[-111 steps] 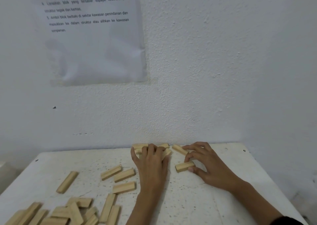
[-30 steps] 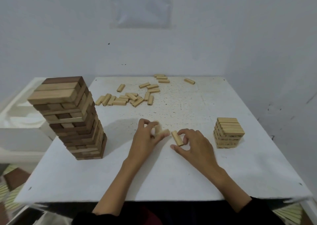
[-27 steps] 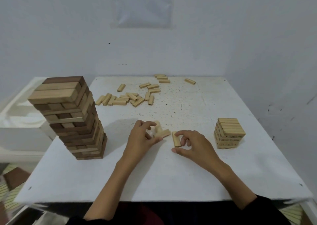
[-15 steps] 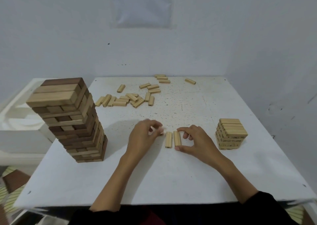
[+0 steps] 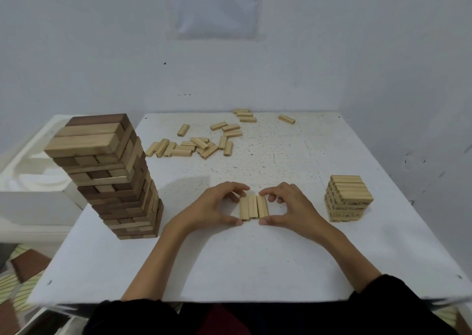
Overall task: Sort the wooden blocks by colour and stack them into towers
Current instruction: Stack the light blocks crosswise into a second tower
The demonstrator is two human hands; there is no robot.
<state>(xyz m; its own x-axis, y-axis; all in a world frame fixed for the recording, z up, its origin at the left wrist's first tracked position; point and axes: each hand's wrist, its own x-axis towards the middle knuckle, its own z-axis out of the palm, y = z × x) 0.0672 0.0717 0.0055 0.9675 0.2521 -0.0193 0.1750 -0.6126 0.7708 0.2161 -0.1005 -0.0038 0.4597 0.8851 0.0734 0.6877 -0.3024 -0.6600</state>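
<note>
Three light wooden blocks [image 5: 253,206] lie side by side in a row at the middle of the white table [image 5: 255,263]. My left hand [image 5: 213,208] cups the row from the left, thumb at its near end and fingers at its far end. My right hand [image 5: 287,207] cups it the same way from the right. A tall tower of mixed dark and light blocks [image 5: 112,179] stands at the left. A short tower of light blocks [image 5: 347,198] stands at the right. Several loose light blocks [image 5: 201,144] lie scattered at the far side.
Walls close the table off at the back and right. A white box or ledge [image 5: 33,181] sits beside the table's left edge. A paper sheet [image 5: 214,8] hangs on the back wall. One stray block [image 5: 286,119] lies near the far right.
The view pulled back from the far blocks to the table's middle. Both hands brought blocks there, laid them down one by one, and now press three together into a row.
</note>
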